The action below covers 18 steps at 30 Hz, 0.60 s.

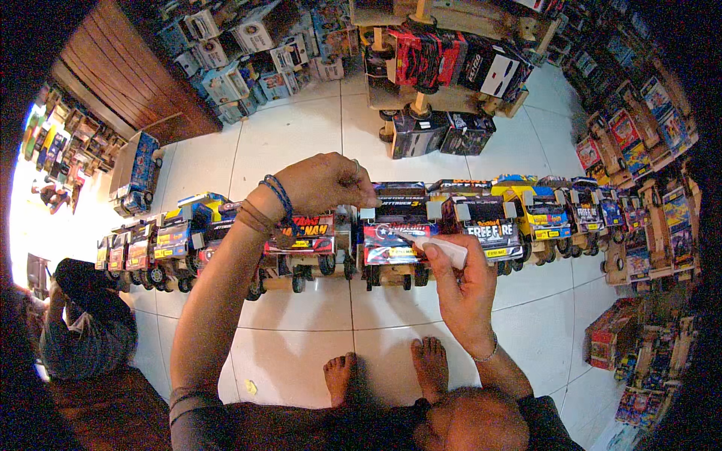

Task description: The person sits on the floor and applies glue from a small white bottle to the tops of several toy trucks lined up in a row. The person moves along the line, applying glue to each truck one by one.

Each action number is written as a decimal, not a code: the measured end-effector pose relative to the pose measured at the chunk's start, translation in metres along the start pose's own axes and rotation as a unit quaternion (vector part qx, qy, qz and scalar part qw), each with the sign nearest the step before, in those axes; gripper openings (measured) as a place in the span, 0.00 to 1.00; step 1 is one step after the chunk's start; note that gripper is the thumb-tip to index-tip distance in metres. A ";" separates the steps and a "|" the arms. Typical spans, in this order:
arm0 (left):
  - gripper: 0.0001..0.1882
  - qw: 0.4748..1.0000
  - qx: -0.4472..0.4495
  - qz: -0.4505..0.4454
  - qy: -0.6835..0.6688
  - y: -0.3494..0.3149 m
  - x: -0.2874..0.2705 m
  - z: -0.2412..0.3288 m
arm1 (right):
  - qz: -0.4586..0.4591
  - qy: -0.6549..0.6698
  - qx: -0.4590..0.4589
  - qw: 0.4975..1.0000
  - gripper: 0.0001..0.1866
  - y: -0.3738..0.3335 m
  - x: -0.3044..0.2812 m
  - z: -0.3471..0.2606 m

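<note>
Between the curled left hand point(331, 184) and right hand point(469, 286) pinching white material point(451, 251) sits a toy truck point(382, 233)

Pale tiled floor point(293, 143) under row of toy trucks point(489, 233); bare feet point(432, 368), yellowish scrap point(250, 387) on it.

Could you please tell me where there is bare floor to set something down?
Bare tiles lie between the toy-truck row and the bare feet, and beyond the row, left of the black boxes. The row itself is crowded, leaving only narrow gaps.
</note>
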<state>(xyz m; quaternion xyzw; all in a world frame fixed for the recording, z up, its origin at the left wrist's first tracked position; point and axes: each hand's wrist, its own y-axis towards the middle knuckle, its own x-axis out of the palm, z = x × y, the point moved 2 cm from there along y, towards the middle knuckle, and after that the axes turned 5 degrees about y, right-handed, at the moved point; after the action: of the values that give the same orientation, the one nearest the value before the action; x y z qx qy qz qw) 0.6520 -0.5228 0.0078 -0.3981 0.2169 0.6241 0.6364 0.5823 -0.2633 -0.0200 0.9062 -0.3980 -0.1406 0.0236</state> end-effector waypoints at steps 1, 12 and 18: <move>0.16 1.000 0.007 0.005 -0.004 0.000 0.000 0.000 | 0.000 -0.003 -0.004 1.000 0.10 0.000 0.000 0.000; 0.17 1.000 0.009 0.001 -0.019 0.004 -0.003 -0.001 | 0.018 0.006 -0.038 0.999 0.11 0.006 0.001 0.006; 0.16 0.999 0.006 -0.006 -0.044 0.004 -0.003 -0.002 | 0.028 0.004 -0.035 0.999 0.11 0.007 -0.001 0.005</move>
<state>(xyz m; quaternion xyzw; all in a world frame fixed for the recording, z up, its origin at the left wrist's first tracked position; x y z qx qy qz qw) 0.6478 -0.5269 0.0078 -0.3680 0.1904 0.6358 0.6512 0.5751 -0.2668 -0.0236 0.8938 -0.4181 -0.1503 0.0609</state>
